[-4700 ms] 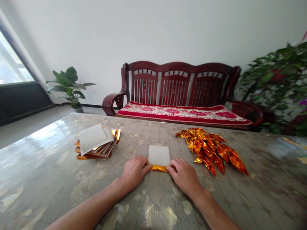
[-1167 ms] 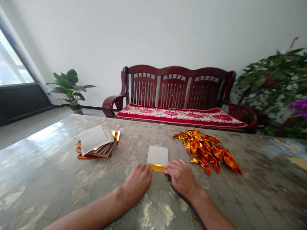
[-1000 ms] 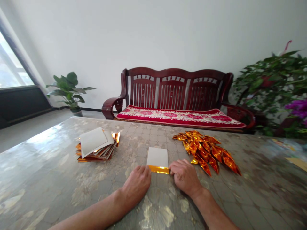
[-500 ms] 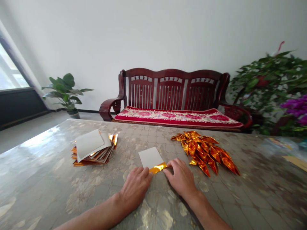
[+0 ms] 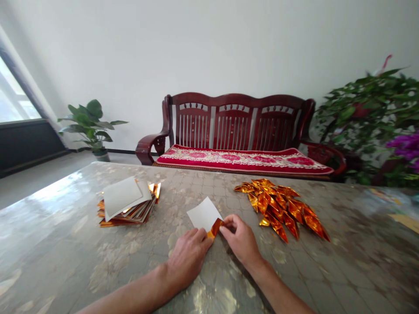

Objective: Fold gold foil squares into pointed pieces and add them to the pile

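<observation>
Between my hands lies a sheet of foil paper (image 5: pixel 203 213), its pale back facing up and its near edge folded over to show a shiny orange-gold strip. My left hand (image 5: pixel 190 249) is closed at the strip's left end, fingers pressed down on the paper against the table. At the right end, the thumb and forefinger of my right hand (image 5: pixel 241 239) pinch the folded corner, which is lifted a little. Part of the near edge is hidden by my left fingers.
A stack of foil paper sheets (image 5: pixel 126 203) sits left on the patterned table (image 5: pixel 137 257). Right of my hands is a heap of folded gold foil pieces (image 5: pixel 281 207). Clear plastic (image 5: pixel 381 203) lies far right. Behind stand a wooden bench (image 5: pixel 232 126) and potted plants (image 5: pixel 94 126).
The sheet has turned slightly, and its right folded corner has risen in my right fingers. My right hand has shifted a little left. My left hand has edged slightly right.
</observation>
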A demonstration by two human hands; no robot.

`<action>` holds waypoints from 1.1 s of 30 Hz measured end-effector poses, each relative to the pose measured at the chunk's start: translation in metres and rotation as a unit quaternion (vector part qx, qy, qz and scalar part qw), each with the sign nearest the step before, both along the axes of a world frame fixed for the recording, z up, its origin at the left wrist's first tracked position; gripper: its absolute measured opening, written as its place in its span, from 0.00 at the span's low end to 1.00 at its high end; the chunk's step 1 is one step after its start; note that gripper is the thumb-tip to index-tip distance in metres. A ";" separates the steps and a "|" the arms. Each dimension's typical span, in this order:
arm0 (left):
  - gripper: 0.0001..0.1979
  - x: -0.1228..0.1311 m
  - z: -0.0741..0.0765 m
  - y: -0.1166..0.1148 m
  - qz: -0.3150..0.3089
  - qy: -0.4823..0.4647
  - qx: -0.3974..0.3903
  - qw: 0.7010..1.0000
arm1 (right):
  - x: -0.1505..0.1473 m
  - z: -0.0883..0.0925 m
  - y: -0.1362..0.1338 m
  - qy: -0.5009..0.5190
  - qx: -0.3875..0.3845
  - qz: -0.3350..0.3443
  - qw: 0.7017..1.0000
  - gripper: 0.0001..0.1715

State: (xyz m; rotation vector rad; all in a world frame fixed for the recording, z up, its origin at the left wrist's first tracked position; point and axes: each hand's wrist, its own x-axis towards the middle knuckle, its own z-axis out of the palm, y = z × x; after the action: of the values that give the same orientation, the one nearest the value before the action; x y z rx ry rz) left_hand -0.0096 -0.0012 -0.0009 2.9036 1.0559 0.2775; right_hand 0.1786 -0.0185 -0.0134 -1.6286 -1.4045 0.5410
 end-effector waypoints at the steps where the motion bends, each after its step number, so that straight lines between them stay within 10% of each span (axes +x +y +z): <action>1: 0.07 0.000 0.000 0.000 -0.004 -0.002 0.002 1.000 | -0.002 -0.001 0.001 0.005 0.008 -0.001 1.000 0.04; 15: 0.23 -0.015 0.002 0.010 -0.067 -0.282 0.088 0.953 | -0.014 0.023 -0.023 -0.281 0.301 0.071 0.908 0.10; 26: 0.05 -0.010 0.009 0.021 -0.037 -0.496 -0.095 0.862 | -0.012 0.020 -0.021 -0.242 0.228 0.053 0.942 0.06; 33: 0.06 -0.016 -0.002 0.030 -0.005 -0.307 -0.032 0.951 | 0.006 0.023 -0.024 -0.367 0.244 0.049 0.896 0.10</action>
State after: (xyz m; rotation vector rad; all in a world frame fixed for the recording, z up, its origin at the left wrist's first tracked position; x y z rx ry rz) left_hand -0.0261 0.0287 -0.0025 2.4760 0.9045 1.0373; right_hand 0.1850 -0.0426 0.0091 -1.3853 -1.9692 -0.4220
